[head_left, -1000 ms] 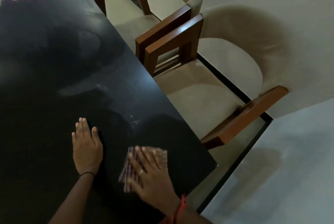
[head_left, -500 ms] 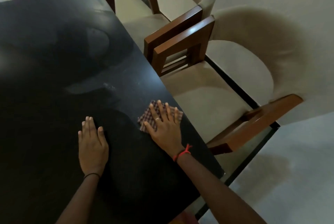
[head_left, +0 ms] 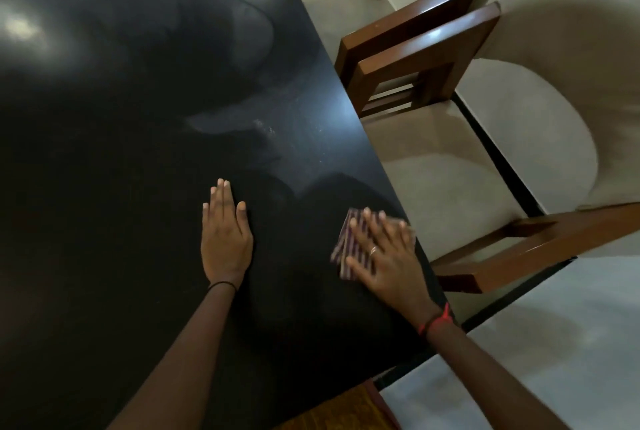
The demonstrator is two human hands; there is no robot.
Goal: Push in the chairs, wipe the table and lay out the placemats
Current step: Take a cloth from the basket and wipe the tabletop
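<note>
My left hand (head_left: 225, 239) lies flat on the table (head_left: 138, 117), palm down, fingers straight and close together, holding nothing. My right hand (head_left: 384, 256) is also flat, fingers spread, and presses a checked cloth (head_left: 346, 242) against the table just inside its right edge. The two hands are apart, with bare tabletop between them.

The right hand is blurred, so I cannot make out its fingertips cleanly. Most of the cloth is under that palm; only a strip on the side toward the left hand shows, and I cannot tell how it is folded. A ring (head_left: 373, 250) sits on one right finger, a red thread (head_left: 438, 320) circles the right wrist and a thin black band (head_left: 221, 285) the left.

The table is black and glossy, with pale reflections toward its far left and hazy streaks (head_left: 221, 121) beyond the left hand. Its far end and left side run out of view.

Along the table's right edge stand two armchairs with brown wooden arms and beige upholstery. The near chair (head_left: 536, 242) has its arm ends just beside the edge, and the table hides the front of its seat. The far chair (head_left: 408, 17) stands touching or nearly touching the near one, and the frame cuts off its upper part. A patch of brown wood (head_left: 329, 409) peeks out at the table's near edge; I cannot tell what it is. The floor (head_left: 571, 343) to the right of the table is pale with dark lines.
</note>
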